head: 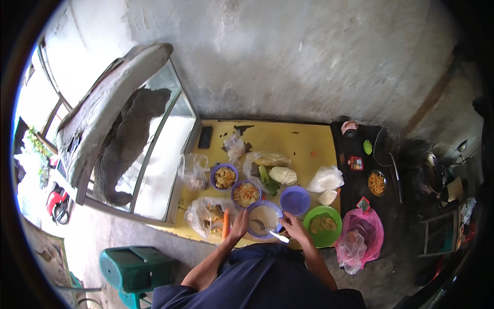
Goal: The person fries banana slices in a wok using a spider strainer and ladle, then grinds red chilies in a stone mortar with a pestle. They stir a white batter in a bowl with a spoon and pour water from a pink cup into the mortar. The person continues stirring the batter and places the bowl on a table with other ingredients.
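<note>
My left hand (239, 225) holds the left side of a purple bowl (277, 208), and my right hand (295, 226) has its fingers on the right side of the rim. Pale, creamy liquid (266, 214) fills part of the bowl. A spoon with a white handle (279, 236) rests in it, its handle over the near rim. Beside my left hand a carrot (225, 224) lies by an open plastic bag (196, 216) of food pieces. Just right of my right hand is a green bowl (335, 234) with yellowish-brown pieces. Behind stands another purple bowl (295, 200).
Shredded vegetables (246, 194) and chopped food (225, 177) fill two more purple bowls. Cabbage (283, 175) and leafy greens (268, 180) lie behind. A glass display case (154, 154) borders the yellow table (266, 135) on the left. A pink plastic bag (372, 239) hangs at right.
</note>
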`<state>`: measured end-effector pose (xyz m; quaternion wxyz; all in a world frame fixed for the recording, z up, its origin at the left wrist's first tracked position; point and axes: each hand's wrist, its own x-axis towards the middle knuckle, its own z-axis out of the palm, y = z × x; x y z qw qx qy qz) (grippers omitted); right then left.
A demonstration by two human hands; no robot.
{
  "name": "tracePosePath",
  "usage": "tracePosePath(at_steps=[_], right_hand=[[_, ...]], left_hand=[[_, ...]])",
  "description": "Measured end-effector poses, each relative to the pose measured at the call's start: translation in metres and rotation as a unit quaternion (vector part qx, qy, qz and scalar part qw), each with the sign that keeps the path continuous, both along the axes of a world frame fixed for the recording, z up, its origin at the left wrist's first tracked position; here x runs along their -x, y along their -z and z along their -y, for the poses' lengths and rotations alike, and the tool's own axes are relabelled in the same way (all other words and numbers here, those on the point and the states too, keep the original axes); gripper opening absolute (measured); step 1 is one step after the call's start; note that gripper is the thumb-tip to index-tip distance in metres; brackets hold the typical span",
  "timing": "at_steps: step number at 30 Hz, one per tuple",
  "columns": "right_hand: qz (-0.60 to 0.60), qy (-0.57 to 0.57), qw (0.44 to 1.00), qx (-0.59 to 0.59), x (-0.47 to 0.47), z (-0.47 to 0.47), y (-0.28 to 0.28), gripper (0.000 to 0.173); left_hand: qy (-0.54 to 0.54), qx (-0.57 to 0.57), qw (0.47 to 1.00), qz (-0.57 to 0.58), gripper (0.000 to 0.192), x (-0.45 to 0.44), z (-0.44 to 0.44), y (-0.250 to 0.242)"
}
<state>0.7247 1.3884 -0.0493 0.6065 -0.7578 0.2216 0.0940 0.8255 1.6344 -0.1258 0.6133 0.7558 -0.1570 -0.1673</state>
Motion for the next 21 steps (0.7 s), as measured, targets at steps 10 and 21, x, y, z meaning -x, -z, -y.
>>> tracePosePath(at_steps=[10, 21], right_hand=[[0.001, -0.055, 0.991, 0.123, 0.016, 0.014, 0.073, 0.031], [0.096, 0.001, 0.963, 0.253, 0.054, -0.003, 0.146, 0.061]], left_hand=[[0.135, -0.018, 0.986, -0.099, 0.058, 0.005, -0.003, 0.074], [0.151, -0.056, 0.918, -0.362, 0.053, 0.022, -0.011, 0.101]])
